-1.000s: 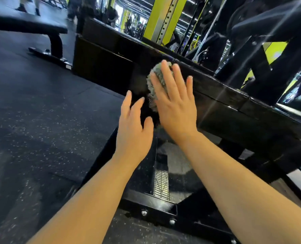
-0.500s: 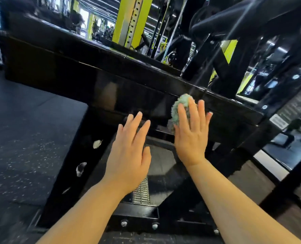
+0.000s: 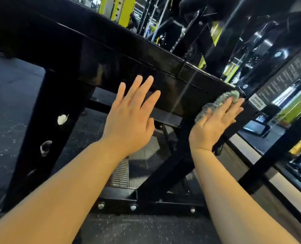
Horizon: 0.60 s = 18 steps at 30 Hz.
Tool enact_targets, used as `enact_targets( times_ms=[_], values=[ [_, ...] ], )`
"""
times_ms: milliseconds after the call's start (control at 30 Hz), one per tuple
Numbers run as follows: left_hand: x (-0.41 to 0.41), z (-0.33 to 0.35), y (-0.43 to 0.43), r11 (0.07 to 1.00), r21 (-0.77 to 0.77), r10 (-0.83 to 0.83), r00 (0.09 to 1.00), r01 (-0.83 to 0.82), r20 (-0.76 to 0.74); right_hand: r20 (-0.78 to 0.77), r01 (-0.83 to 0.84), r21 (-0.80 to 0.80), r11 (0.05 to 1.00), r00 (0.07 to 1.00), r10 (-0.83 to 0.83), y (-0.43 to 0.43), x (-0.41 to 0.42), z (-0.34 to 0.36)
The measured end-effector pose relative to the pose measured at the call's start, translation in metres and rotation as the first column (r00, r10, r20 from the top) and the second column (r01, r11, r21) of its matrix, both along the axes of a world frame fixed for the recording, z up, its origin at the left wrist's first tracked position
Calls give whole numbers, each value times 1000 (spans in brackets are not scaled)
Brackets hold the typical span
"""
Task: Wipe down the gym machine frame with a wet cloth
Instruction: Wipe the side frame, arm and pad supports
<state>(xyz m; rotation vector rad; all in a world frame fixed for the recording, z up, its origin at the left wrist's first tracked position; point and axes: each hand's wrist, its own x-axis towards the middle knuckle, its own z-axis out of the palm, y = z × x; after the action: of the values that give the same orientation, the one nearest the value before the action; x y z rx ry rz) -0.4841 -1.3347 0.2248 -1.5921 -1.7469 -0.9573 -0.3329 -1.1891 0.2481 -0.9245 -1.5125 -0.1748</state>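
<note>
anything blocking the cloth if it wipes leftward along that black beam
Only the left hand, open in front of the beam, left of the cloth; whether it touches is unclear. The right hand presses the cloth at the beam's right end.

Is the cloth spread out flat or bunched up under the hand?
Bunched. The cloth shows as a crumpled wad beyond the straight fingers of the right hand, which presses it against the frame.

Grey-green fuzzy cloth point(image 3: 223, 99) mostly hidden under right hand point(image 3: 211, 127); print on small white label point(image 3: 256, 103) illegible.
</note>
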Motion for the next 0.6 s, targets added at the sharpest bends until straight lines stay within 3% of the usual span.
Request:
enact_targets(
  times_ms=[67, 100, 233, 300, 367, 433, 600],
  values=[
    [-4, -1, -1, 1000, -1, -10, 1000, 10, 2, -153, -37, -52, 998, 988, 29, -10, -22, 2],
    [-7, -5, -3, 1000, 5, -11, 1000, 11, 13, -139, -66, -33, 997, 988, 60, -17, -36, 1],
    [3, -14, -5, 1000, 23, -9, 998, 8, 64, 217, -155, 181, 971, 969, 114, -30, -52, -16],
    [23, -4, 7, 998, -49, -37, 996, 33, -78, 142, -103, 129, 986, 986, 84, -12, -27, -8],
    [45, 15, 21, 991, -124, -75, 968, 46, -239, -23, -17, -29, 999, 1000, 16, 1, 1, 2],
    [60, 32, 34, 974, -226, -95, 948, 25, -304, -100, 4, -153, 988, 995, -20, 8, 22, -3],
    [60, 39, 44, 967, -248, -41, 928, -56, -370, 5, -78, -119, 990, 997, 79, 2, 25, -27]
  ],
)
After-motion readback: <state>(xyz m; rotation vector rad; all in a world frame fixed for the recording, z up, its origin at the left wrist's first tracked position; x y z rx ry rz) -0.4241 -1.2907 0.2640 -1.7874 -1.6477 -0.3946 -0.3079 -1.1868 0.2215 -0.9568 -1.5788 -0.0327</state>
